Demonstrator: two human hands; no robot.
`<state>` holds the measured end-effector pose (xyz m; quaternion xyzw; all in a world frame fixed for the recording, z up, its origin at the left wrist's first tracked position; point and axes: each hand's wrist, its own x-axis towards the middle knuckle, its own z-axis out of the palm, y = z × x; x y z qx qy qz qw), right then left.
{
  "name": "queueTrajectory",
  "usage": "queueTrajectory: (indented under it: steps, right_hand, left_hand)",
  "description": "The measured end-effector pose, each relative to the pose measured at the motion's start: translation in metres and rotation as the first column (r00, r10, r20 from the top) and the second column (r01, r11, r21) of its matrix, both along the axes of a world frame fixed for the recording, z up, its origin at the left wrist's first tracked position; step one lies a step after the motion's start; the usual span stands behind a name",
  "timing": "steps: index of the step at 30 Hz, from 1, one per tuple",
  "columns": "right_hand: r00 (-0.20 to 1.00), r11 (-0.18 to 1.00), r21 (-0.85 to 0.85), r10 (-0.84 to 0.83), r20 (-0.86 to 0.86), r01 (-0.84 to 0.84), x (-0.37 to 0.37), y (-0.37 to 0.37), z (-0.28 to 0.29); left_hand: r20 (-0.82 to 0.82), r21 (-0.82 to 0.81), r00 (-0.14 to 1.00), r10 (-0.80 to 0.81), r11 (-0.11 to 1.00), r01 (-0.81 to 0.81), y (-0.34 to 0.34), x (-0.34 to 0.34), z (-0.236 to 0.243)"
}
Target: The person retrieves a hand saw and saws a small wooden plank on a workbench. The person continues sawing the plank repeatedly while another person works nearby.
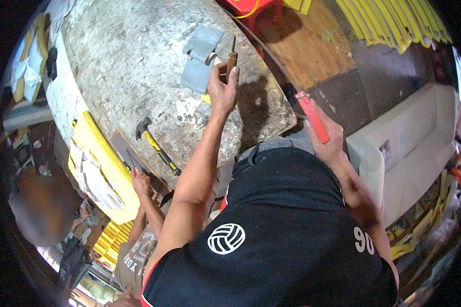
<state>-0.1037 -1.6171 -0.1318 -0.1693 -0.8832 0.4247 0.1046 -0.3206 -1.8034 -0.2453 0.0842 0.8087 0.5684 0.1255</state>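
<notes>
My left hand (223, 92) is closed round the wooden handle of an awl (232, 60), whose dark metal point sticks up away from me. Beside that hand, grey sheet pieces (195, 71) lie on the worn table, with a bit of yellow showing near the wrist. Off the table's right corner, my right hand (329, 134) grips a long red tool (313, 118) with a dull metallic end. Its exact kind I cannot make out. A claw hammer (159, 148) with a yellow and black handle rests left of my left forearm.
The table (133, 66) has a stained, scratched top. A co-worker's hand (141, 183) holds a thin tool at its left side, by yellow padded material (100, 163). A pale trough-like piece (410, 148) stands right; a red stool (256, 13) and yellow strips (394, 20) are beyond.
</notes>
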Motion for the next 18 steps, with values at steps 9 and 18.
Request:
queueTrajectory:
  steps: [9, 18]
  right_hand:
    - [0.818, 0.729, 0.377, 0.543, 0.19, -0.572, -0.073, -0.012, -0.094]
    - [0.615, 0.574, 0.224, 0.759, 0.217, -0.788, -0.079, -0.042, -0.117]
  left_hand:
    - [0.405, 0.449, 0.913, 0.051, 0.859, -0.247, -0.025, 0.024, 0.061]
    - [0.474, 0.346, 0.859, 0.194, 0.856, -0.384, -0.06, 0.082, 0.067]
